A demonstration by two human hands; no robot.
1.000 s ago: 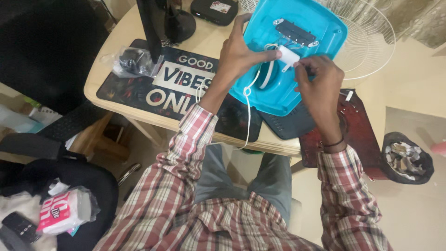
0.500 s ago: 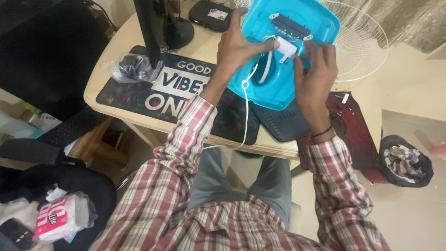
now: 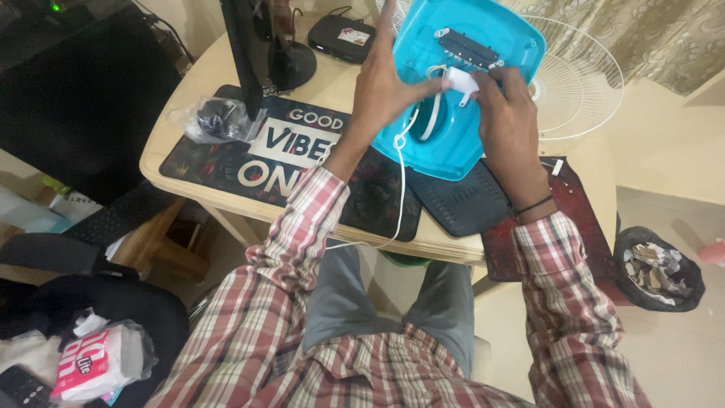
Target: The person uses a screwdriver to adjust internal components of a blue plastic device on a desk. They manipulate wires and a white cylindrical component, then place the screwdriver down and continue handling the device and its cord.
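A turquoise plastic fan housing (image 3: 498,45) lies tilted on the beige desk (image 3: 189,102), its hollow inner side facing me. My left hand (image 3: 385,91) rests against its left edge with fingers spread, steadying it. My right hand (image 3: 506,113) pinches a small white part (image 3: 462,78) inside the housing, just below a dark terminal strip (image 3: 470,47). A white cable (image 3: 400,189) runs from that part down over the desk's front edge. A white wire fan guard (image 3: 581,75) lies under the housing at the right.
A dark printed desk mat (image 3: 226,155) covers the desk's left half, with a clear bag of black parts (image 3: 215,121) on it. A monitor stand (image 3: 291,64) and a black box (image 3: 343,36) sit at the back. A dark vented cover (image 3: 461,204) lies near the front. A bin (image 3: 661,268) stands on the floor at the right.
The view has moved closer. My right hand has shifted up to the white part in the housing, and my left hand's fingers have spread along the housing's left edge.
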